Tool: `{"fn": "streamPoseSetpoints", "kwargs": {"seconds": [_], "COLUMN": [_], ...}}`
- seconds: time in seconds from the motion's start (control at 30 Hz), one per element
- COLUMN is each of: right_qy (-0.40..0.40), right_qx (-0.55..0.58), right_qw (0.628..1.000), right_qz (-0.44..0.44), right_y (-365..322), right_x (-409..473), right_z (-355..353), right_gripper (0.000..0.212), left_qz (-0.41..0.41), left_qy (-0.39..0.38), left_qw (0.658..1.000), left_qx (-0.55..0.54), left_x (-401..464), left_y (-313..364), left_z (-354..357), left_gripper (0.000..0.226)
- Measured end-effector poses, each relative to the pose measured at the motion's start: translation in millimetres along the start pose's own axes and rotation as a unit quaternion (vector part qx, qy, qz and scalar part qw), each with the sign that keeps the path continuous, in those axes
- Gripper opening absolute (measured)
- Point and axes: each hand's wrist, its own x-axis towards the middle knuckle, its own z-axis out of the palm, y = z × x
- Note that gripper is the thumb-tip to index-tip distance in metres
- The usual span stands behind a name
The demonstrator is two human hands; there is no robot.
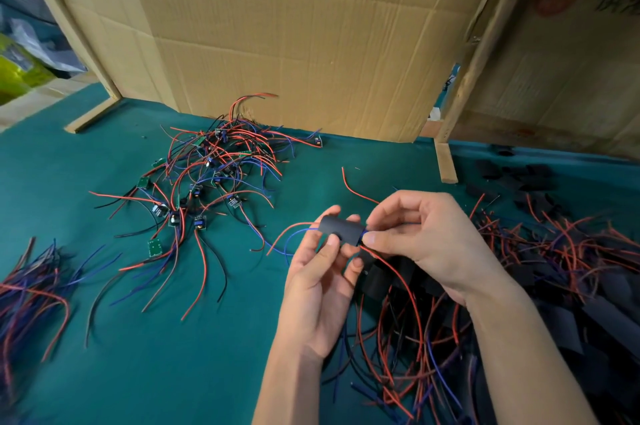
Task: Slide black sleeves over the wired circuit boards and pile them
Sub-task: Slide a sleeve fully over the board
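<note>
Over at nine o'clock, a loose bundle of cut wires (33,280) lies on the green tabletop (166,355). Moving in, at about ten o'clock from the hands, there's the heap of bare wired circuit boards (207,189), unsleeved, leads sprawling everywhere. Now the centre: the left hand (320,280) pinches a black sleeve (341,230) between thumb and fingertips, held up off the tabletop. The sleeve's long axis runs nine to three, red and blue leads trailing out its nine o'clock end. The right hand (420,239) is closed on the board end at the sleeve's three o'clock mouth, a sliver of blue showing there. Looks like mid-sleeving; next I'd expect a push leftward to seat the board fully, then a drop onto the finished pile (540,268) at three o'clock.
</note>
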Motion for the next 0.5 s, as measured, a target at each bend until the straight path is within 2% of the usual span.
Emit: {"fn": "streamPoseSetpoints", "kwargs": {"seconds": [0.17,0.23,0.3,0.37,0.5], "right_qy": [0.053,0.037,-0.001,-0.018,0.034], "right_qx": [-0.163,-0.211,-0.228,-0.231,-0.155], "right_qw": [0.984,0.976,0.973,0.972,0.981], "right_qz": [-0.037,-0.045,-0.038,-0.04,-0.112], "right_y": [-0.2,-4.3,-11.0,-20.7,-45.6], "right_x": [1.6,0.3,-3.9,-10.0,-20.1], "right_z": [-1.6,-6.3,-11.1,-13.6,0.8], "right_gripper": [0.027,0.028,0.028,0.028,0.016], "left_qz": [-0.021,-0.031,-0.017,0.027,0.129], "left_qy": [0.014,0.024,0.027,0.054,0.111], "left_qw": [0.999,0.996,0.988,0.965,0.888], "left_qx": [0.041,0.075,0.153,0.255,0.427], "left_x": [1.5,2.6,2.6,2.5,1.3], "left_y": [-3.0,-6.4,-11.3,-19.4,-31.4], "left_z": [0.8,1.3,3.6,5.3,6.4], "left_gripper": [0.038,0.033,0.016,0.009,0.015]}}
